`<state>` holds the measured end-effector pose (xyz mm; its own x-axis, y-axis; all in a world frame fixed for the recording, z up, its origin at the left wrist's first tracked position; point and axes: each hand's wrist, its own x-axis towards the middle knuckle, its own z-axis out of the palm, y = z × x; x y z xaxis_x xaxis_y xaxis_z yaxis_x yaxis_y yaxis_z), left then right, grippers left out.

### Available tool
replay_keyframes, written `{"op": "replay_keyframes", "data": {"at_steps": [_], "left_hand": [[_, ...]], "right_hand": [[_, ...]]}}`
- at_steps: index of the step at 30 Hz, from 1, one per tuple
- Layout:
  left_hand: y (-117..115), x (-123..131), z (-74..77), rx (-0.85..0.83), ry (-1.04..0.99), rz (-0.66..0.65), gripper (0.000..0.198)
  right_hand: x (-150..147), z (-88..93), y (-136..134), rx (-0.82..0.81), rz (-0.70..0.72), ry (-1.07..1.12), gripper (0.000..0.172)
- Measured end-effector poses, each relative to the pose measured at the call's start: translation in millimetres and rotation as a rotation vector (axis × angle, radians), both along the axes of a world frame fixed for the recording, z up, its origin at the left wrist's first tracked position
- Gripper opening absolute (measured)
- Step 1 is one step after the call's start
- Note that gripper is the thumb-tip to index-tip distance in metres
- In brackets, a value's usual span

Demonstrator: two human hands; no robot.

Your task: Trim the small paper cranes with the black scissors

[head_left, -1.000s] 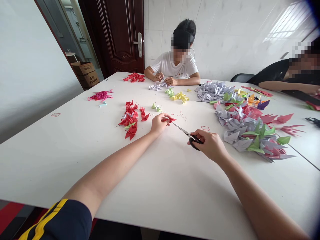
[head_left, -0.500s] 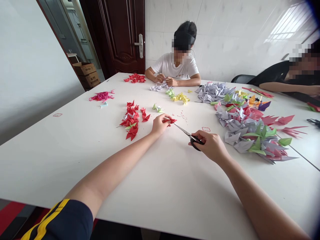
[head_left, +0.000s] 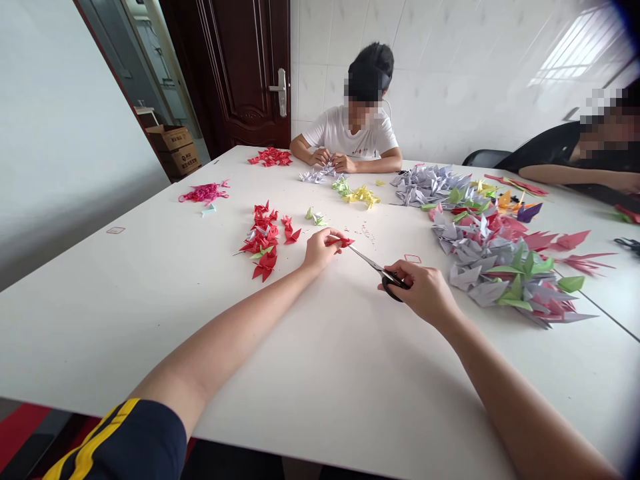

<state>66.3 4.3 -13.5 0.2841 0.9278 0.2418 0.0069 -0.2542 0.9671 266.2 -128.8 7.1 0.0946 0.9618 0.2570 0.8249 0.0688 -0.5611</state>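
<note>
Left grip (head_left: pixel 320 249) pinches a small red paper crane (head_left: pixel 346 242) while the right grip (head_left: pixel 424 291) clamps black-handled scissors (head_left: pixel 374 265), tips at the paper; steady hands, held close, suit work this small.

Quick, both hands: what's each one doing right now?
Left hand: closed, pinching a small red folded paper.
Right hand: closed, holding black-handled scissors.
</note>
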Motion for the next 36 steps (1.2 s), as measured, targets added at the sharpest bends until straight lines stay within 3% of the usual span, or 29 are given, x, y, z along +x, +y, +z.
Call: {"op": "replay_keyframes", "data": {"at_steps": [18,25,36], "left_hand": [[-3.7,1.1,6.3,-0.042,-0.079,-0.008,0.007],[-2.4,-0.4,4.4,-0.023,-0.054,-0.001,0.009],[-4.6,0.3,7.5,-0.034,-0.073,-0.012,0.005]], "right_hand": [[-2.7,0.6,-1.7,0.027,0.036,0.068,0.024],[0.9,1.5,-0.7,0.112,-0.041,0.043,0.028],[-1.4,0.6,-0.7,0.083,0.021,-0.005,0.028]]}}
